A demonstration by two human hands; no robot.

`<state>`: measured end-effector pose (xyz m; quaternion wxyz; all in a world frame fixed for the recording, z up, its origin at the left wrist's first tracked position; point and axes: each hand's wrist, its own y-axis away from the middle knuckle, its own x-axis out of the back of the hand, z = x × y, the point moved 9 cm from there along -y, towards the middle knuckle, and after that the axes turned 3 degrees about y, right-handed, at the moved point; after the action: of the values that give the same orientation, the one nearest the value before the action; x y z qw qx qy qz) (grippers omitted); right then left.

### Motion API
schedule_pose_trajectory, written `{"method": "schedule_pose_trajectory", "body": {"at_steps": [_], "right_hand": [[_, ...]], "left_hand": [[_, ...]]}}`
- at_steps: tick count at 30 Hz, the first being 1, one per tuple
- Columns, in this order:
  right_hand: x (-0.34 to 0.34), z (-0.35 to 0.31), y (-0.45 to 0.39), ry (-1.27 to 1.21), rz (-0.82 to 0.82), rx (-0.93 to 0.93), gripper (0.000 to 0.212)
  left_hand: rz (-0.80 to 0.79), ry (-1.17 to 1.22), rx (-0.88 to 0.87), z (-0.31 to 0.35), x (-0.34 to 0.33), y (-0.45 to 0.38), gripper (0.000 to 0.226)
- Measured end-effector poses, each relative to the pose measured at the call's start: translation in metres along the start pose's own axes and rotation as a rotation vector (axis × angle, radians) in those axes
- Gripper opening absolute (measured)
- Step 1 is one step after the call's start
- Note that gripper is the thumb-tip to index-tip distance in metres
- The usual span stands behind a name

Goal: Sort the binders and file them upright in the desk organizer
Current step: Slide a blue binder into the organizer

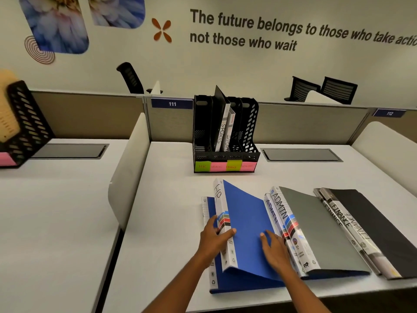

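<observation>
Left grip (217, 236) clasps the blue HR binder (243, 224) by its spine at lower centre, right grip (274, 247) flat and released on its cover, apparently lifting it toward the desk organizer (225, 129).

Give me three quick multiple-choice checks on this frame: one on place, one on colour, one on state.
1. Where do the SPORTS binders stand in the organizer?
A. in the far-left slot
B. in a middle slot
C. flat on top

2. What colour is the cover of the HR binder being handled?
A. blue
B. red
C. green

3. What is the left hand doing?
A. hanging idle off the desk
B. gripping the HR binder's spine
C. resting flat on an ADMIN binder

Answers:
1 B: both spines stand in a slot second from the left, with empty slots either side.
2 A: the raised cover is plainly blue.
3 B: the fingers curl round the white HR spine while the right hand lies on the cover.
</observation>
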<state>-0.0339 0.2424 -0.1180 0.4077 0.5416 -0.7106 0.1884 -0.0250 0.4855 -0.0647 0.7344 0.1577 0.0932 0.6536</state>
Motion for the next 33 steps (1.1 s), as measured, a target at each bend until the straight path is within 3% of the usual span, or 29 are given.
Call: {"method": "schedule_pose_trajectory", "body": {"at_steps": [6,12,20,30,33], "right_hand": [[0.009,-0.003,-0.001,-0.095,-0.017,-0.026,0.053],[0.029,-0.039,0.000,-0.194,0.067,0.056,0.044],[0.066,-0.147,0.009,-0.336,0.096,0.227,0.051],[0.106,-0.288,0.042,-0.536,0.045,0.428,0.083],[0.116,-0.311,0.046,-0.522,0.088,0.473,0.077]], "left_hand": [[-0.041,0.154,0.136,-0.002,-0.003,0.001,0.051],[0.032,0.230,0.077,0.010,-0.002,0.008,0.038],[0.213,0.241,-0.182,0.060,0.018,0.021,0.042],[0.407,0.219,-0.571,0.127,0.048,0.060,0.050],[0.449,0.152,-0.659,0.140,0.054,0.064,0.053]]}}
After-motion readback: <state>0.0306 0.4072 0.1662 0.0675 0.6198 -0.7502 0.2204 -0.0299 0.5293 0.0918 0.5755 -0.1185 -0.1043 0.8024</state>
